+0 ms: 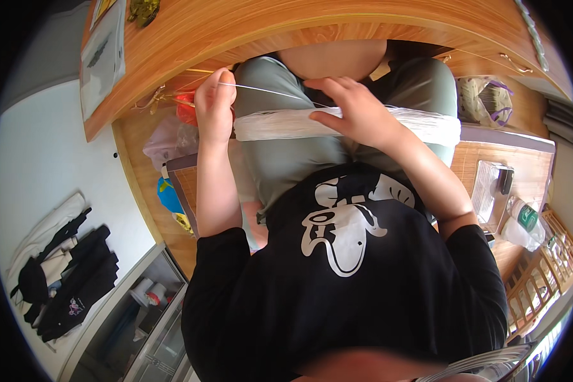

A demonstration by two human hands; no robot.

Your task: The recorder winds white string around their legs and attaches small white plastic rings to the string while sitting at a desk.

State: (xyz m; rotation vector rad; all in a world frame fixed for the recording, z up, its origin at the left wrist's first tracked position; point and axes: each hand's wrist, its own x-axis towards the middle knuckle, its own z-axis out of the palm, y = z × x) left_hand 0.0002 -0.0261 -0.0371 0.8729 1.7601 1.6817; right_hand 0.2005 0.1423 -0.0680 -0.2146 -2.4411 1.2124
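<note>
A thick white skein of thread lies stretched across both my knees, over grey-green trousers. My left hand is raised beyond its left end, fingers closed in a pinch on a single white thread. From there the thread runs taut to the right, slanting down towards my right hand. That hand hovers over the middle of the skein, fingers stretched out and thumb apart. Its palm and forearm cover part of the skein, and where the thread ends behind the fingers is hidden.
The wooden desk curves along the far side above my knees. At right are a clear plastic box, a plastic bottle and a bagged bundle. A red bag and a pale plastic bag are on the left.
</note>
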